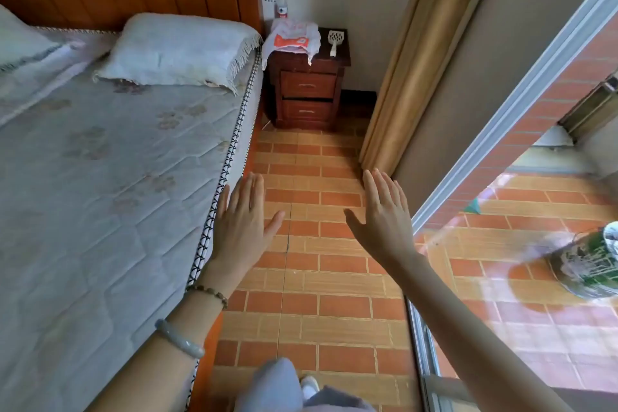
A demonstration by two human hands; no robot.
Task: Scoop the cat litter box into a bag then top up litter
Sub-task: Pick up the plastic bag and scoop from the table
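Observation:
A white slotted litter scoop lies on the dark wooden nightstand at the far end of the aisle. Beside it sits a white plastic bag with an orange packet showing through. My left hand and my right hand are stretched out in front of me over the tiled floor, fingers straight and spread, holding nothing. Both hands are well short of the nightstand. No litter box is in view.
A bed with a grey mattress and a pillow fills the left. A water bottle stands behind the bag. A beige curtain and a sliding glass door close the right side. A tiled aisle runs ahead.

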